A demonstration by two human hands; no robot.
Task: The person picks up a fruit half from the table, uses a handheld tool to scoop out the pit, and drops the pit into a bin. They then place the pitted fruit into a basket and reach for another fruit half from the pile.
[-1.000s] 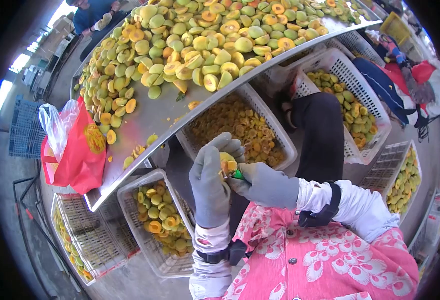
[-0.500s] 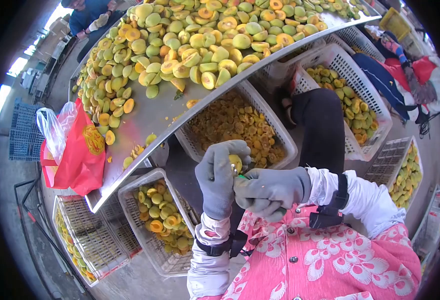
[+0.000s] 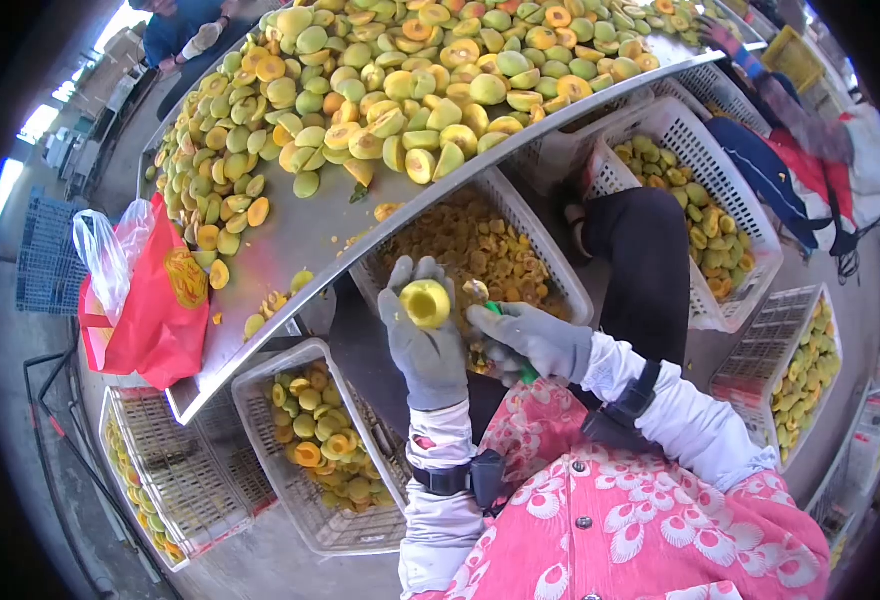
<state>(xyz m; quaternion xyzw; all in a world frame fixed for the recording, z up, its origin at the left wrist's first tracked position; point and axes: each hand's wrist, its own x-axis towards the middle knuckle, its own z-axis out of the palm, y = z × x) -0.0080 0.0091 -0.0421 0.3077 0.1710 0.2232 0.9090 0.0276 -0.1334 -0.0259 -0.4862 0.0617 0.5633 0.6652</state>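
Observation:
In my left hand (image 3: 426, 345), gloved in grey, lies a halved yellow-green stone fruit (image 3: 426, 303), its cut side up with a round hollow in the middle. The fingers cradle it from behind, and the thumb lies along its side. My right hand (image 3: 540, 340), also in a grey glove, is closed around the green handle (image 3: 528, 372) of a small scooping tool. A brownish lump like a fruit pit (image 3: 475, 290) is at the tool's tip, apart from the fruit. Below both hands stands a white crate (image 3: 560, 265) of pits and scraps.
A metal table (image 3: 290, 215) carries a heap of halved fruit (image 3: 420, 100). A red bag (image 3: 160, 310) hangs at its left corner. Fruit-filled crates stand left (image 3: 325, 545) and right (image 3: 730, 200) of my legs. Another person's arm (image 3: 790, 110) reaches over the table at the right.
My hands have moved apart. The tool has come out of the fruit with the brownish lump at its tip, and the fruit's hollow now shows. The person at right has reached toward the table.

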